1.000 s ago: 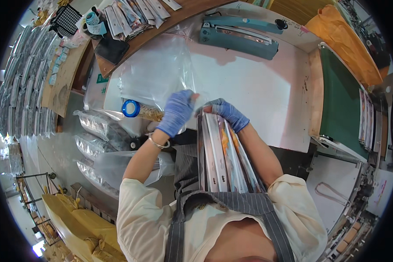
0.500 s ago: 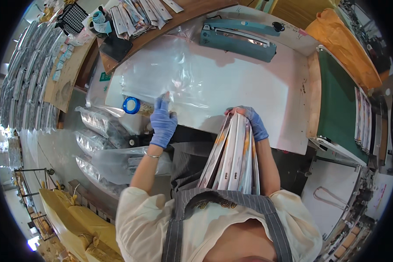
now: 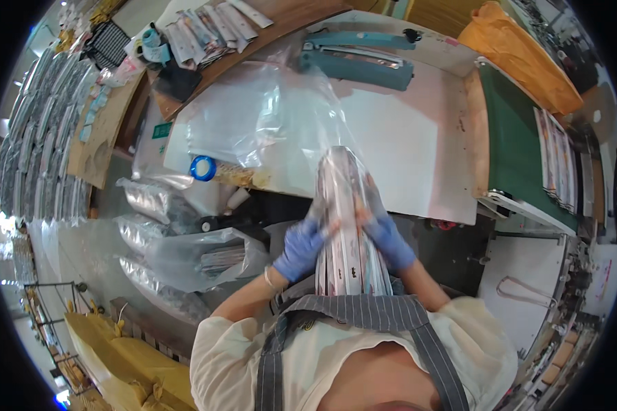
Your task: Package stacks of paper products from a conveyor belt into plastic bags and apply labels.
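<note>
I hold a stack of flat printed packets [image 3: 347,226] upright against my chest, wrapped in a clear plastic bag [image 3: 281,123] that trails up over the white table [image 3: 418,151]. My left hand [image 3: 299,248], in a blue glove, grips the stack's left side. On the opposite side my right hand [image 3: 389,241], also gloved, clasps it. Both hands press the bag around the packets.
A teal heat sealer [image 3: 360,58] lies at the table's far edge. A blue tape roll [image 3: 202,168] sits at the left edge. Clear bags of packets [image 3: 199,257] pile below left. A green mat [image 3: 514,144] with printed sheets is right; yellow sacks [image 3: 127,363] lie lower left.
The stack has swung upright to the centre and is now inside the clear bag. My left hand left the bag on the table and came in to grip the stack beside my right.
</note>
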Motion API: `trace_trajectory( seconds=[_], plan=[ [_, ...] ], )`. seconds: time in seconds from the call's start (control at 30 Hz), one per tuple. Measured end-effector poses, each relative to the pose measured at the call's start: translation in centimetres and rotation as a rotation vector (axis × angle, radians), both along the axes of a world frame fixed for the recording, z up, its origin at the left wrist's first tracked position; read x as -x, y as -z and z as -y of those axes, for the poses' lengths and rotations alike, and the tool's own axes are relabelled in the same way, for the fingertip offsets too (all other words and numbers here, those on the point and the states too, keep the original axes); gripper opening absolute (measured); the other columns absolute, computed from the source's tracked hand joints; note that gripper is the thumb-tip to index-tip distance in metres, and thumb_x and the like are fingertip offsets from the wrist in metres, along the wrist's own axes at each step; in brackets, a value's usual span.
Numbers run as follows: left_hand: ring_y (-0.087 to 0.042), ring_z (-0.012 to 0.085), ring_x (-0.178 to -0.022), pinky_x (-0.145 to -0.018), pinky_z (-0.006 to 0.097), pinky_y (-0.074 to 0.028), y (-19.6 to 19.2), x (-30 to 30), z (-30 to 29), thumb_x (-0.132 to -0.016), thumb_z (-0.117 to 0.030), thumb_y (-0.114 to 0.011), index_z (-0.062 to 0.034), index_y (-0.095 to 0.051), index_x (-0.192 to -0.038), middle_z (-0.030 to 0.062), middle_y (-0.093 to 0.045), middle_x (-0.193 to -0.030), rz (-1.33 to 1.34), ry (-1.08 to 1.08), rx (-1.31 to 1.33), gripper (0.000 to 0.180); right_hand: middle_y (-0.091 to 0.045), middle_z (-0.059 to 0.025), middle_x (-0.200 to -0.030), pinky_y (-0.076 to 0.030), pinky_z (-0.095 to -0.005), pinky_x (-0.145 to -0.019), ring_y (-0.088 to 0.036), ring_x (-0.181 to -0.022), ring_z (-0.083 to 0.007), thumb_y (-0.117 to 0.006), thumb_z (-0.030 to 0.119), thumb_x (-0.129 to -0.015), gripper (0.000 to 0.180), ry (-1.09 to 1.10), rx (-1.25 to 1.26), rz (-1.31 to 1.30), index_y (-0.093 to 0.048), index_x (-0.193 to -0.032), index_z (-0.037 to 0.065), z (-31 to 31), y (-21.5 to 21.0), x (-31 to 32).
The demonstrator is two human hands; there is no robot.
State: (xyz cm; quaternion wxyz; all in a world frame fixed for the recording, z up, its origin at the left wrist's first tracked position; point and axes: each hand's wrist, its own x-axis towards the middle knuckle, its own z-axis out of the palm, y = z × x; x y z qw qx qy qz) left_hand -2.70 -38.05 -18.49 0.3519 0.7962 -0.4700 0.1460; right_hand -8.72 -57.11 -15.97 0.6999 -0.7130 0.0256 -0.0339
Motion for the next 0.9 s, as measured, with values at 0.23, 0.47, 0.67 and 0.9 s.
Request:
trace_trajectory(
  seconds=[0.23, 0.47, 0.67, 0.9],
  plan=[
    [-0.061, 0.0252, -0.072, -0.053, 0.031, -0.050, -6.6, -1.2, 0.5, -0.076, -0.012, -0.051, -0.0243, -0.035, -0.134, 0.0119, -0.044, -0.129, -0.144, 0.498, -0.631, 0.062, -0.051, -0.0133, -0.121, -0.040, -0.0308, -0.091, -0.048, -0.109, -0.0207, -0.042, 0.029, -0.093, 0.046, 0.207, -0.563, -0.675, -0.039, -0.128, 0.000, 2.0, -4.6, 9.0],
    [-0.060, 0.0189, -0.062, -0.058, 0.030, -0.049, -19.8, -17.8, 7.1, -0.074, -0.001, -0.053, -0.0036, -0.058, -0.092, 0.0098, -0.062, -0.075, -0.203, -0.018, -0.439, 0.018, -0.056, -0.0136, -0.081, -0.046, -0.0360, -0.057, -0.056, -0.069, -0.0303, -0.058, 0.007, -0.074, 0.010, -0.009, 1.367, 0.553, -0.055, -0.082, 0.002, 10.8, -13.6, -6.9],
    [-0.057, 0.0105, -0.050, -0.049, 0.024, -0.048, -22.7, -21.6, 8.9, -0.076, -0.003, -0.055, -0.0007, -0.062, -0.072, 0.0060, -0.061, -0.061, -0.428, -0.124, -0.162, 0.008, -0.055, -0.0099, -0.074, -0.045, -0.0364, -0.060, -0.055, -0.068, -0.0270, -0.059, 0.012, -0.076, 0.008, 0.300, 1.277, 0.677, -0.056, -0.078, 0.005, 10.1, -20.1, -11.5],
    [-0.060, 0.0124, -0.059, -0.056, 0.024, -0.049, -21.4, -12.9, 10.2, -0.079, -0.007, -0.058, -0.0004, -0.057, -0.076, 0.0063, -0.062, -0.074, -0.666, 0.309, 0.318, 0.008, -0.053, -0.0100, -0.068, -0.044, -0.0331, -0.063, -0.054, -0.066, -0.0280, -0.062, 0.017, -0.076, 0.014, 0.574, 1.593, 0.822, -0.055, -0.077, 0.005, 7.0, -14.5, -11.1]
  ],
)
